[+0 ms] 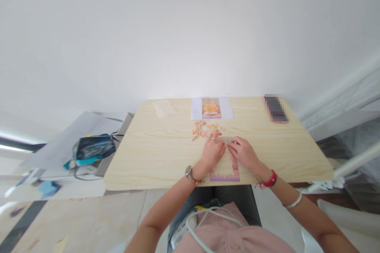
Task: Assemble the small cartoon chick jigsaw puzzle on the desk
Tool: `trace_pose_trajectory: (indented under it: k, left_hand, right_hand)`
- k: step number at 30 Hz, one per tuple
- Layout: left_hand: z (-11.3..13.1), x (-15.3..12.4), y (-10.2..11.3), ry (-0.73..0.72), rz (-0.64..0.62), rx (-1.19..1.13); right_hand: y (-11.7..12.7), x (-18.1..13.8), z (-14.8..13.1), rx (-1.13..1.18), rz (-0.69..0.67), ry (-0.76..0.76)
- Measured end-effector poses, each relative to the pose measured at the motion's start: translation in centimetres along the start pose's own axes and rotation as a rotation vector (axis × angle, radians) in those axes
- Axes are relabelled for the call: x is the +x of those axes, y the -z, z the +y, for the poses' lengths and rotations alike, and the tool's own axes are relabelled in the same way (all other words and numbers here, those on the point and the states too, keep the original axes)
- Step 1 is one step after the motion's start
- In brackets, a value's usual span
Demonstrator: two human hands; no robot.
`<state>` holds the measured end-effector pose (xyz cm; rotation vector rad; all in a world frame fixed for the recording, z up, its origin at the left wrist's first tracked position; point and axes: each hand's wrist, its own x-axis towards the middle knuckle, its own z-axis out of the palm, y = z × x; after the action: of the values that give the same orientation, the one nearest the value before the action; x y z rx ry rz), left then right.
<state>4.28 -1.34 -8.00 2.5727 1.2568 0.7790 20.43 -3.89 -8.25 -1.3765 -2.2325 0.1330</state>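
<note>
L hand [212, 151] & R hand [244, 153], fingers bent, meet at flat pink rect. puzzle border [225, 178]; can't tell grip. Knobbly orange pcs [198, 131] nearby on wood-grain tbl [154, 150].

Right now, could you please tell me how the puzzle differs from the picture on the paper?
The puzzle is incomplete, with table showing inside its border; the picture is whole. The puzzle lies near the front edge, partly covered by the left hand and right hand; the picture lies farther back, uncovered. Both show pink.
</note>
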Motion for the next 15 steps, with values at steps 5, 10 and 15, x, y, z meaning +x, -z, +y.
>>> trace_pose_trajectory:
  k: [5,10,15]
  left_hand:
    - [0.02,-0.12,0.01,-0.008,-0.005,0.023]
    - [0.16,-0.17,0.17,0.013,0.004,0.002]
    - [0.46,-0.04,0.50,-0.020,-0.008,0.028]
  right_hand:
    - [-0.06,-0.03,-0.33,0.015,-0.009,-0.016]
    - [0.15,0.00,-0.74,-0.023,-0.019,-0.010]
    - [0.06,-0.08,-0.74,-0.041,-0.008,-0.009]
